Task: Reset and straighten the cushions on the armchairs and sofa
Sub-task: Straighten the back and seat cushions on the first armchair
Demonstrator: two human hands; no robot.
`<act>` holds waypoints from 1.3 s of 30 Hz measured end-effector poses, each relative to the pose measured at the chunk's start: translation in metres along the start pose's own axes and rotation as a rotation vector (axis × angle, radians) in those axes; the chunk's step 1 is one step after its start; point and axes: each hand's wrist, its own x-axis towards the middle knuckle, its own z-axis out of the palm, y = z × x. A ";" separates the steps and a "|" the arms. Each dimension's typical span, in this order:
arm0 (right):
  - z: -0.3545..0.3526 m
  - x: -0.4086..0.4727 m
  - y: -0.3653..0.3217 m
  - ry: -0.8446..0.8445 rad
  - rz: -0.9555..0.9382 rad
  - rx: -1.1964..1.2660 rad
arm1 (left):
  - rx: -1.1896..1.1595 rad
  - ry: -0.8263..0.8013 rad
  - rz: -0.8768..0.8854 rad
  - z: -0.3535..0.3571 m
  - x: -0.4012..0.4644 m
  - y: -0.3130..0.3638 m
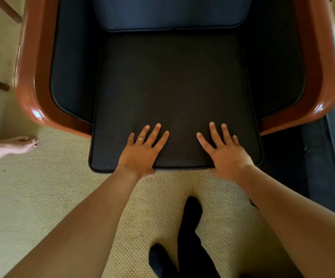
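1. While I look down from the head camera, the armchair (30,83) fills the upper frame, its glossy red-brown wooden arms curving round at 9 and 3 o'clock.
2. Seat cushion (172,93): dark, flat, lying in the chair between the arms, its front edge projecting past the arm ends toward me at 6 o'clock.
3. Back cushion (170,13): dark blue, standing at 12 o'clock behind the seat cushion, touching its rear edge.
4. My left hand (140,153): open, fingers spread, palm flat on the cushion's front edge; a ring (140,139) on one finger.
5. My right hand (226,153): open likewise, fingers spread, pressed flat on the same edge, just beside the right corner.
6. Woven beige carpet (42,197) beneath; my dark-socked feet (190,209) at 6 o'clock.
7. Another person's bare foot (8,146) at 9 o'clock, apart from the chair.
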 end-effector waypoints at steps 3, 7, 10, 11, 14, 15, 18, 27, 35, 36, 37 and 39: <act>-0.003 0.003 0.009 -0.005 -0.049 -0.028 | -0.001 -0.021 0.019 -0.004 0.004 -0.005; -0.009 0.011 0.016 -0.006 -0.075 -0.043 | -0.006 -0.042 0.037 -0.014 0.011 -0.011; -0.020 0.024 0.023 0.029 -0.082 -0.048 | -0.014 -0.038 0.025 -0.025 0.026 -0.020; -0.025 0.030 0.027 0.043 -0.082 -0.049 | -0.017 -0.034 0.016 -0.030 0.033 -0.023; -0.041 0.048 0.035 0.060 -0.073 -0.045 | -0.034 -0.031 -0.009 -0.045 0.052 -0.033; -0.047 0.054 0.038 0.061 -0.070 -0.042 | -0.037 -0.024 -0.014 -0.049 0.059 -0.036; -0.063 0.070 0.045 0.051 -0.064 -0.037 | -0.044 -0.020 -0.029 -0.062 0.075 -0.045; -0.072 0.085 0.054 0.049 -0.073 -0.029 | -0.057 -0.035 -0.042 -0.071 0.089 -0.050; -0.064 0.079 0.040 0.029 0.006 0.075 | -0.078 -0.046 -0.088 -0.068 0.082 -0.039; -0.065 0.079 0.038 0.012 0.012 0.080 | -0.089 -0.063 -0.095 -0.071 0.081 -0.036; -0.068 0.079 0.036 -0.008 0.021 0.096 | -0.097 -0.078 -0.103 -0.075 0.080 -0.033; -0.074 0.078 0.031 -0.063 0.039 0.145 | -0.112 -0.120 -0.110 -0.085 0.078 -0.026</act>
